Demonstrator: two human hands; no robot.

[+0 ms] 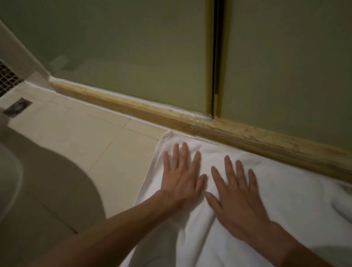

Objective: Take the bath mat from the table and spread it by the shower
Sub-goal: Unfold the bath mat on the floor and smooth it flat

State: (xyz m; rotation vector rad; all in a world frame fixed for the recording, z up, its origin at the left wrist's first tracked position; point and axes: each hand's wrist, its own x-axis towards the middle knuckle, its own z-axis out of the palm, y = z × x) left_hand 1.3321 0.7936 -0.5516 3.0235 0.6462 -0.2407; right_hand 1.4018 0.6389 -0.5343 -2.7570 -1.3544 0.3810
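Left hand (180,182) and right hand (240,202) lie flat, fingers spread, on edge-cropped bath mat (295,206).

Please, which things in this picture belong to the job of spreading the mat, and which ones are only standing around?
For the job: bath mat, pressed flat by left hand and right hand; shower door; its sill, along which the mat's edge lies.
Not for the job: floor drain; white rounded fixture at left, blurred.
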